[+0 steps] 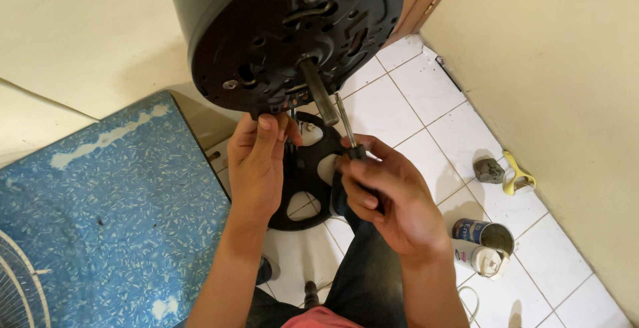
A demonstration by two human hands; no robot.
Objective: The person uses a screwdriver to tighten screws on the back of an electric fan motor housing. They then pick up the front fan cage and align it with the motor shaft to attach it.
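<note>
A: What's hard to make out, starting near?

B: The fan grille (20,288) is cut off at near left; the screwdriver (347,131) tip is lost in the black fan motor housing (279,28).

A: The housing?

B: Round, shaft (318,91) jutting out, held up far-centre.

A: Grips?

B: Left hand (256,168) pinches the housing's lower rim; right hand (386,198) wraps tight around the screwdriver handle.

Black motor housing (279,28) w/ grey shaft (318,91), blue white-flecked mat (113,215), white floor tiles (426,101), yellow clip (518,176).
</note>
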